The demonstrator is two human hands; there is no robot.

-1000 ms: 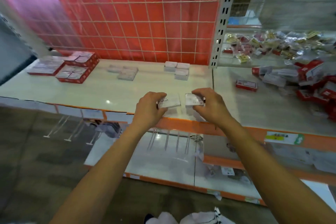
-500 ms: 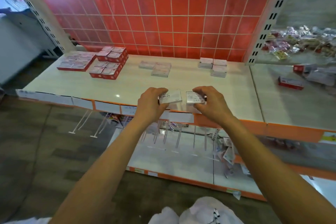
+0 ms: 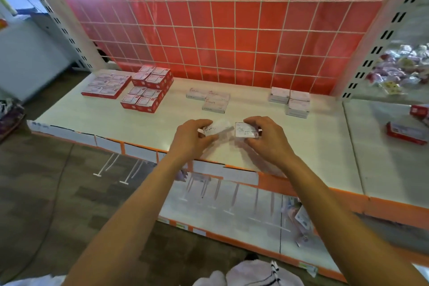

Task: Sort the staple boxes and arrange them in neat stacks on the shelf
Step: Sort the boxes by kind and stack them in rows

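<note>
While pinching left box (image 3: 214, 129) in left hand (image 3: 192, 138), right box (image 3: 246, 130) in right hand (image 3: 267, 140), axes roughly 9-to-3: white stack (image 3: 215, 101) at 12 o'clock, nearer left.

The shelf (image 3: 92, 111) top is creamy white, and an orange strip (image 3: 394, 209) runs along its front edge. The back wall (image 3: 209, 58) is red, with a pattern of white wire squares over it. Near the back left corner the red boxes (image 3: 148, 90) have white tops. By the middle of the back edge the pale boxes (image 3: 214, 101) are white with small red marks. Near the back right corner the white boxes (image 3: 290, 100) look plain. Above the front edge, the lettered box (image 3: 212, 130) is white with dark letters. The printed box (image 3: 246, 131) is white with tiny dark print. The side posts (image 3: 371, 37) are white with black slots.
</note>
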